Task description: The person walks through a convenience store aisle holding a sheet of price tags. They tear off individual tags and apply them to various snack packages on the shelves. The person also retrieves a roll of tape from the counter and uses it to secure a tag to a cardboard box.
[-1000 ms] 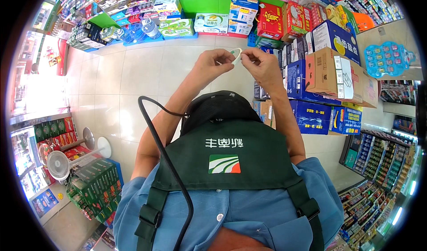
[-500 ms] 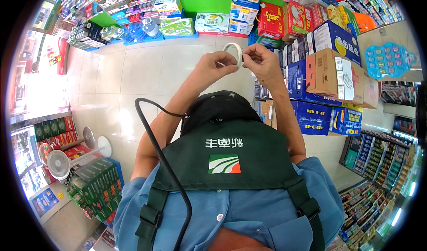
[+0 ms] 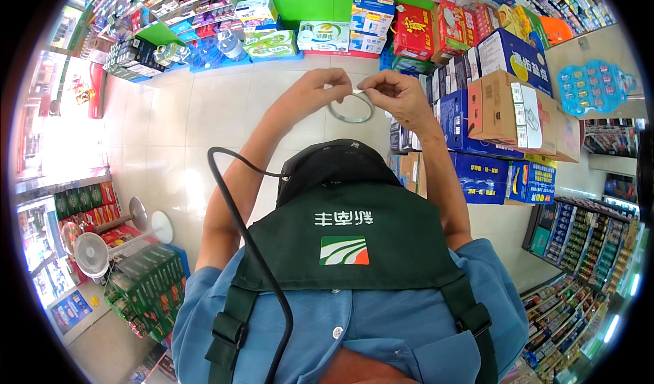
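A thin, whitish roll of tape hangs like a ring between my two hands, in front of my chest over the floor. My left hand pinches near the roll's upper left, fingers curled. At the upper right, my right hand has thumb and forefinger pressed together on the tape. A short pale strip seems to span the fingertips at the top of the roll. Whether its end is loose I cannot tell.
On my right, blue cartons and a brown cardboard box are stacked close to my forearm. Ahead, tissue packs and water bottles line a shelf foot. A white fan stands left. A black cable crosses my left arm.
The roll has tipped from nearly edge-on to a wide ring hanging below my fingers. My left hand has risen slightly, and my right fingertips have shifted left to the roll's top.
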Tool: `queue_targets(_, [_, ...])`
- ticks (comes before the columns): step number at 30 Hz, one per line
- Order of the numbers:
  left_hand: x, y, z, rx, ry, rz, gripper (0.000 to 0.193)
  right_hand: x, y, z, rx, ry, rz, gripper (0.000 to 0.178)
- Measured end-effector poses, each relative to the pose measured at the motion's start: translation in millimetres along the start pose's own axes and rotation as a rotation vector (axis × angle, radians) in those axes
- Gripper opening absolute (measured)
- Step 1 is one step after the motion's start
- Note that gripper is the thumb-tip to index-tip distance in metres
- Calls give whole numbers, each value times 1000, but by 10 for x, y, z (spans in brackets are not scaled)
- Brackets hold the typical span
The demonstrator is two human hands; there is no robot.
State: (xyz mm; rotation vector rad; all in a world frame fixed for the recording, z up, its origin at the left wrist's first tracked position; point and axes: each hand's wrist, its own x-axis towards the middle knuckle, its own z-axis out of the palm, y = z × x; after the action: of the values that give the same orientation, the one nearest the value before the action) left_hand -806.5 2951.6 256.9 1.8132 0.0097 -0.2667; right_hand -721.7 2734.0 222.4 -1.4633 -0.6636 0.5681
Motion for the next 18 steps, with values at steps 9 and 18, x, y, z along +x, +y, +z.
queue_targets(9, [-4, -238, 114, -152, 50, -2, 21, -75, -18, -8, -322, 31, -146, 9])
queue_targets(18, [-57, -251, 189, 117, 247, 118, 21, -53, 163, 116, 22, 100, 24, 19])
